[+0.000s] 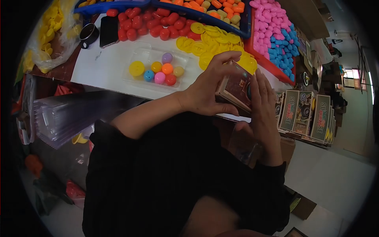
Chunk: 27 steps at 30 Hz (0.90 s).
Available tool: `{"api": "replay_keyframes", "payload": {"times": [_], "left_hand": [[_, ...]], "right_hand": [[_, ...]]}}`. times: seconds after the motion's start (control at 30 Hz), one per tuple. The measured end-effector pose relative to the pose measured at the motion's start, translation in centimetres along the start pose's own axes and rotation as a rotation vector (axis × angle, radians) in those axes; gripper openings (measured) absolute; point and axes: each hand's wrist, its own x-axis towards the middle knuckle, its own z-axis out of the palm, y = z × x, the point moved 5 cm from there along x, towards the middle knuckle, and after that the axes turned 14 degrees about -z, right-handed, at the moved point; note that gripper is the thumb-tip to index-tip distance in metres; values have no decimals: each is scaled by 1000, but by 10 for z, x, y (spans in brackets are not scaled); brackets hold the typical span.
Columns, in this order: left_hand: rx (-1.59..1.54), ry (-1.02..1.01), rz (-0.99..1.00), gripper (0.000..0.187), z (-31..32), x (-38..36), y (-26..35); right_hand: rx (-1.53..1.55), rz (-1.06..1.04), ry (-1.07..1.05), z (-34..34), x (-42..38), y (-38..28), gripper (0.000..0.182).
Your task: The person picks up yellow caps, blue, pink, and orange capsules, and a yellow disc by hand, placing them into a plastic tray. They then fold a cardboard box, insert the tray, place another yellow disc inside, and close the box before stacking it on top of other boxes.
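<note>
Both my hands hold a small printed cardboard box (pixel 235 87) close to my body, above the table edge. My left hand (pixel 209 87) grips its left side and top, with the fingers curled over the upper edge. My right hand (pixel 262 104) presses flat against the box's right side. Just beyond, on the white table (pixel 102 67), lies a clear plastic tray (pixel 158 69) with a yellow disc and several small coloured balls in it.
Red capsules (pixel 154 23), yellow discs (pixel 215 41), and bins of pink and blue pieces (pixel 274 35) and orange ones (pixel 213 8) fill the far table. A phone (pixel 109 31) and a black ring lie at left. Printed boxes (pixel 306 112) stand at right. Clear trays (pixel 63 114) are stacked at left.
</note>
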Motion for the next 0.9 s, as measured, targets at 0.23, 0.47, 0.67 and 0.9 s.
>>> {"api": "replay_keyframes", "payload": {"times": [0.23,0.47,0.67,0.9], "left_hand": [[333,-147,309,57,-4,-11,6],[-197,-31,-610,58,-15,-28,-30],[421,-619,-52,28,19,-23,-5],[746,-972,43,15,52,-45,-13]], "right_hand": [[390,289,107,4,-17,25,108],[1013,479,968,58,-189,91,89],[874,761,852,72,-188,68,62],[295,312,81,99,-63,-34,59]]}}
